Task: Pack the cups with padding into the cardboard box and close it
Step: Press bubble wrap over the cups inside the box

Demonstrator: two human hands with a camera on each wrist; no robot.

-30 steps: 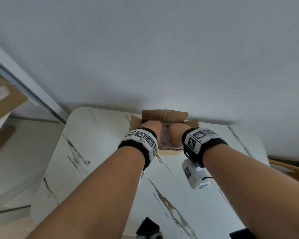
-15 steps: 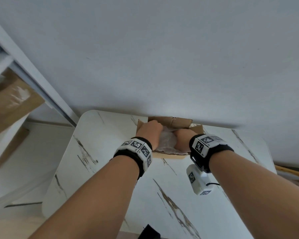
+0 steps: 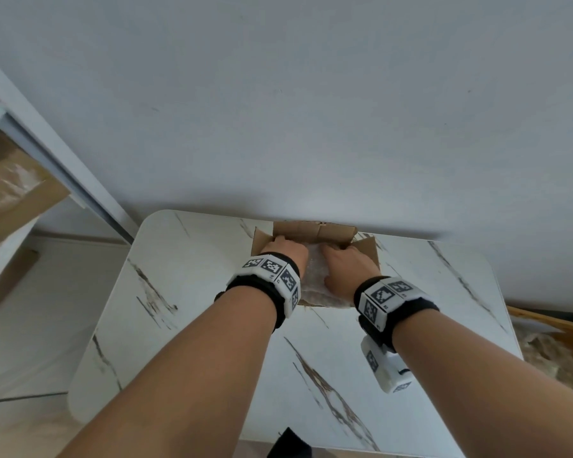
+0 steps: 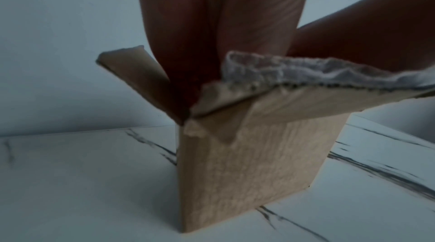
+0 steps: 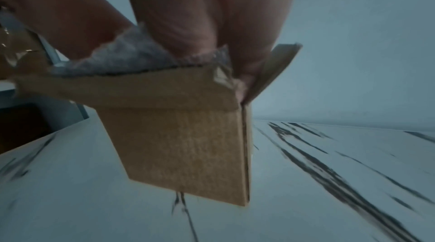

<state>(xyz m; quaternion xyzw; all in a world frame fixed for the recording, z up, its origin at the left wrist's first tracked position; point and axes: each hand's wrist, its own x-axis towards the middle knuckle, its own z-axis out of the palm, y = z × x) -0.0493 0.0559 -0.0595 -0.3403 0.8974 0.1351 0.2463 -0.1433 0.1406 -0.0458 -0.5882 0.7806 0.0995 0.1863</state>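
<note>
A small cardboard box (image 3: 315,231) stands at the far edge of the table against the wall, its flaps spread open. Bubble-wrap padding (image 3: 315,276) fills its top and spills over the near flap. No cup shows; whatever lies under the padding is hidden. My left hand (image 3: 283,251) reaches down inside the box along its left flap, fingertips hidden. My right hand (image 3: 344,267) lies flat on the padding with its fingers pushed toward the far right corner. The left wrist view shows the box (image 4: 247,162) and padding (image 4: 306,71). The right wrist view shows the box (image 5: 188,143) and padding (image 5: 122,60).
The box sits on a white marble-pattern table (image 3: 196,292) with rounded corners, backed by a plain wall. Flat cardboard (image 3: 10,193) leans off to the left. On the floor at right lie a wooden piece and more bubble wrap (image 3: 559,352). A dark object (image 3: 288,444) sits at the near edge.
Both hands have moved apart from the middle of the box toward its left and right sides. The right hand has flattened onto the padding.
</note>
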